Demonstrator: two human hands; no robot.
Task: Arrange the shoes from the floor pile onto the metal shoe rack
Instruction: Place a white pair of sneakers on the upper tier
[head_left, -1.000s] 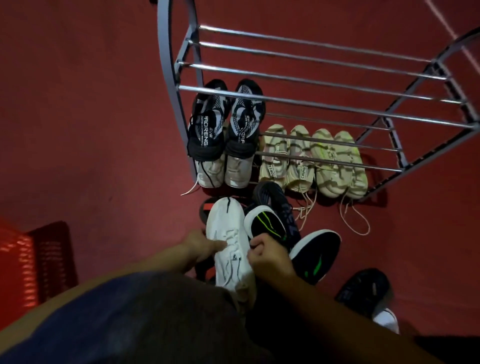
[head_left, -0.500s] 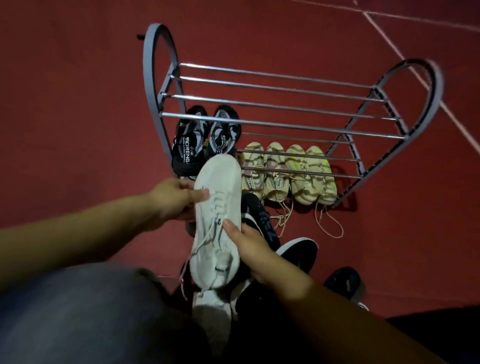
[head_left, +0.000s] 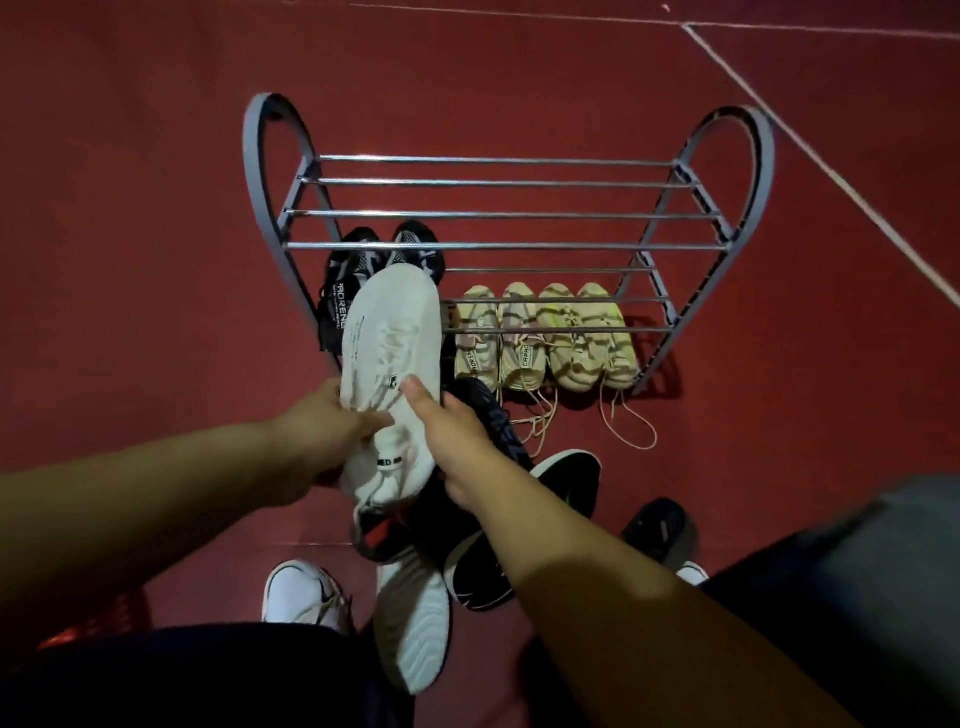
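Up off the pile goes the white shoe (head_left: 387, 358), higher than it was a moment ago, and now its toe points at the metal shoe rack (head_left: 509, 244) in the upper middle of the frame. More of the rack shows now too, both round ends.

Two hands hold the shoe, one on each side, most likely so it does not tip or swing. The left hand (head_left: 324, 431) has its fingers curled round the left side and under the heel end. The right hand (head_left: 449, 431) pinches the right side, with the thumb pressed flat on top near the tongue. The shoe looks soft and knitted, with a long rounded toe and loose laces.

The rack is made of thin shiny bars with curved grey ends. Its top bars hold nothing. Low down on the left sit the black and white shoes (head_left: 358, 280), partly hidden behind the white shoe. Beside them, in the middle, sit four pale yellow shoes (head_left: 545, 338) in a row, heels toward the bottom of the frame, with their laces trailing on the red floor (head_left: 130, 208).

The floor pile (head_left: 483, 499) lies at the bottom middle: dark shoes with white edges, a white sole (head_left: 413, 618) turned up with bumpy ridges, and another white shoe (head_left: 301, 592) to its left. I think the shoe in hand goes on the rack next.
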